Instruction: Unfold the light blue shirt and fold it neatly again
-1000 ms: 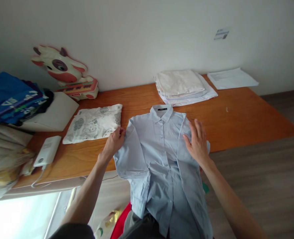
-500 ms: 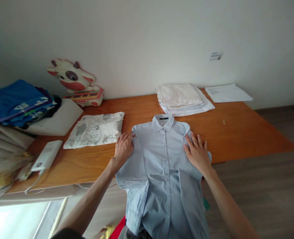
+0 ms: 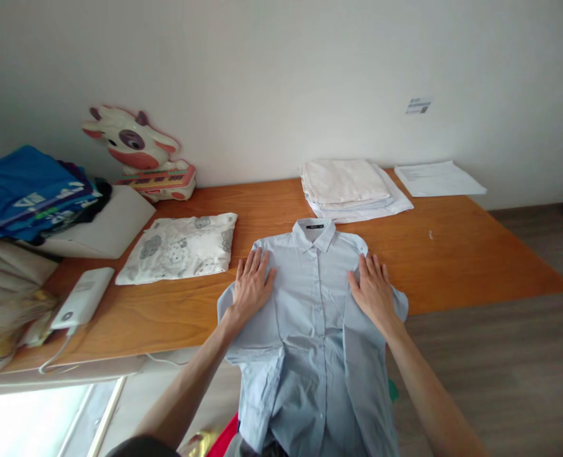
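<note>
While the lower part of the pale blue shirt (image 3: 312, 330) is hanging over the near edge of the tabletop (image 3: 452, 254) at the bottom centre of the frame, the left hand (image 3: 252, 289) and the right hand (image 3: 374, 292) are lying flat on its folded-in sides, fingers spread, holding nothing. Further up, a patterned folded cloth (image 3: 179, 247) is lying at centre left, and a stack of white folded cloths (image 3: 350, 184) is resting near the wall
</note>
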Demonstrator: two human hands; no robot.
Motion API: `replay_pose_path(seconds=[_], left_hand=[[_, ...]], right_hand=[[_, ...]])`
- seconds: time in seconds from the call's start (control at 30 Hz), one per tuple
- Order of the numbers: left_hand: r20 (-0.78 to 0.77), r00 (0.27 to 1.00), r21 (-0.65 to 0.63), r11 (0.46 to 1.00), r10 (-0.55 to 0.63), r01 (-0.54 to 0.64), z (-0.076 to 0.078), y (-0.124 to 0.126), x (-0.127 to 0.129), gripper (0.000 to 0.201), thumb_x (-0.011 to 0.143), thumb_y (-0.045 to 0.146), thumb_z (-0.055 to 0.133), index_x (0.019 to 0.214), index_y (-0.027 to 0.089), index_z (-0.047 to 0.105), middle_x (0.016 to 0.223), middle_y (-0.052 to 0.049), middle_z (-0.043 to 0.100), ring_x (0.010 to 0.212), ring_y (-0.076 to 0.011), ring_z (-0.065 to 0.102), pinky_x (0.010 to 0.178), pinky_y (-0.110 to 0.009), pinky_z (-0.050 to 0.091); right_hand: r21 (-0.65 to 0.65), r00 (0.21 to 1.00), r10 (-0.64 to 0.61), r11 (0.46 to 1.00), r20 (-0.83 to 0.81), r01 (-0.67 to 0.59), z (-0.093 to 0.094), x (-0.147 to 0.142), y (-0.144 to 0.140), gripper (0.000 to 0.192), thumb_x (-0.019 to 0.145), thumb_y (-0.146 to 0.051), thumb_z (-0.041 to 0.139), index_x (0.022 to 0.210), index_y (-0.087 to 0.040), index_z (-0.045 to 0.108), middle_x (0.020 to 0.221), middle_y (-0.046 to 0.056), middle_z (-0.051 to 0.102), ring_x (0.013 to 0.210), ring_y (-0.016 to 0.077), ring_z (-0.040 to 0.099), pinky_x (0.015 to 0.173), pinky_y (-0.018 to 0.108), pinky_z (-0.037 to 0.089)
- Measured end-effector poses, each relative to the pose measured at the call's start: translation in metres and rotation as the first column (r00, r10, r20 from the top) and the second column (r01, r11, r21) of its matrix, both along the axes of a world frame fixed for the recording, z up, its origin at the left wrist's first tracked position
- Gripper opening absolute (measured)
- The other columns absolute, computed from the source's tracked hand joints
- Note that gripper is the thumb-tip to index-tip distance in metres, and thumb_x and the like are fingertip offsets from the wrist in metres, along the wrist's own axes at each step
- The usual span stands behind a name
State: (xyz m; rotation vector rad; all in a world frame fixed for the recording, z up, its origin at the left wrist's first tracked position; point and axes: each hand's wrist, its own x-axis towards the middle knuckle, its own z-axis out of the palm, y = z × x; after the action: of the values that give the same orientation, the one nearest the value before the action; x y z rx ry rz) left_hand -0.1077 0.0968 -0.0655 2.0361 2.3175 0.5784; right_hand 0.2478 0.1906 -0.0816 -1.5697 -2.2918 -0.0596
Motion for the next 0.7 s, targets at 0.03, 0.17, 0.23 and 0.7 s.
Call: replay_pose_path(seconds=[0.03, 0.17, 0.23, 0.7], left_hand=[[0.003, 1.0, -0.004, 1.0, 0.008, -0.008, -0.001, 0.0, 0.0, 0.064, 0.113, 0.045, 0.041, 0.172, 0.022, 0.04, 0.181, -0.013, 0.035, 0.171, -0.0345, 0.027, 0.139, -0.064, 0.022], [0.005, 1.0, -0.012, 1.0, 0.023, -0.023, -0.002, 0.001, 0.0, 0.068, 0.113, 0.048, 0.04, 0.174, 0.019, 0.035, 0.183, -0.015, 0.031, 0.171, -0.0354, 0.025, 0.139, -0.063, 0.021], [0.005, 1.0, -0.008, 1.0, 0.025, -0.025, -0.002, 0.002, 0.001, 0.07, 0.113, 0.049, 0.04, 0.175, 0.017, 0.032, 0.182, -0.016, 0.031, 0.171, -0.0356, 0.025, 0.139, -0.063, 0.021], [-0.044, 0.999, -0.016, 0.999, 0.03, -0.03, 0.001, 0.011, -0.003, 0.067, 0.114, 0.049, 0.04, 0.174, 0.02, 0.036, 0.184, -0.015, 0.028, 0.172, -0.0374, 0.02, 0.138, -0.062, 0.024]], right_hand=[[-0.002, 1.0, -0.009, 1.0, -0.001, 0.009, -0.002, 0.003, 0.002, 0.072, 0.112, -0.046, 0.038, 0.174, -0.01, 0.031, 0.174, 0.024, 0.042, 0.166, 0.0407, 0.035, 0.134, 0.065, 0.031], [-0.01, 0.995, -0.061, 0.998, -0.079, 0.061, 0.001, 0.022, 0.012, 0.074, 0.111, -0.047, 0.04, 0.172, -0.006, 0.033, 0.174, 0.027, 0.041, 0.164, 0.0399, 0.038, 0.133, 0.061, 0.037], [0.004, 0.985, -0.086, 0.996, -0.15, 0.088, 0.005, 0.033, 0.018, 0.079, 0.109, -0.049, 0.046, 0.173, -0.007, 0.03, 0.176, 0.026, 0.038, 0.164, 0.0405, 0.039, 0.131, 0.059, 0.04], [-0.074, 0.963, 0.268, 0.961, -0.002, -0.268, 0.003, 0.019, 0.014, 0.07, 0.113, -0.048, 0.043, 0.176, -0.02, 0.033, 0.187, 0.01, 0.013, 0.173, 0.035, 0.013, 0.139, 0.061, 0.026]])
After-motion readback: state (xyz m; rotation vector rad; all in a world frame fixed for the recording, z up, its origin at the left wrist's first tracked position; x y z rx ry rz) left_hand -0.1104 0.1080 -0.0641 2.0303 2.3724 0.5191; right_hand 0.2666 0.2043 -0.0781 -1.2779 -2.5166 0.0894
